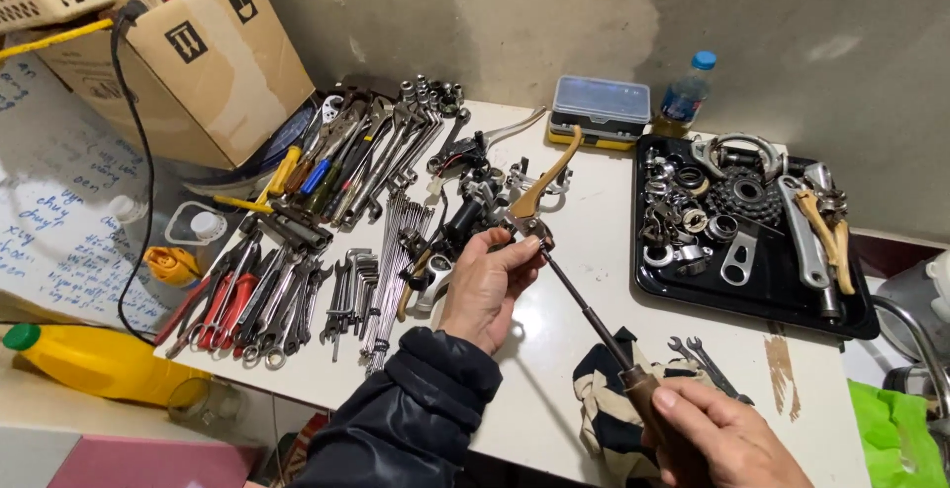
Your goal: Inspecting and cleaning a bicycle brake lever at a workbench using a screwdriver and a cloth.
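Right hand (727, 439), nearest the lens at the lower right of the frame, is wrapped shut around the brown wooden handle of a long dark-shafted screwdriver (594, 320); the shaft runs up and left so its tip meets the clamp end of the bronze-coloured metal brake lever (539, 196) at centre frame. Left hand (487, 285), in a dark padded sleeve, pinches that lever's clamp body between thumb and fingertips, fingers partly curled, lever blade pointing up and right, clear of the table. Judged purpose: the left hand steadies the part in the air so the tool tip can bear squarely on its fastener. Below the shaft a crumpled dark-and-cream cloth (604, 409) lies on the white tabletop (594, 241), two small open-ended spanners (703, 359) just beside it. Right of centre, a black rectangular tray (856, 320) keeps loose rings, a cog and other levers together. Left half of the frame: rows of pliers, wrenches and steel spokes (396, 260) laid side by side, handles toward the near edge, presumably for quick picking. Upper centre: a flat clear-lidded bit case (600, 107) and a blue-capped bottle (688, 92) by the wall.
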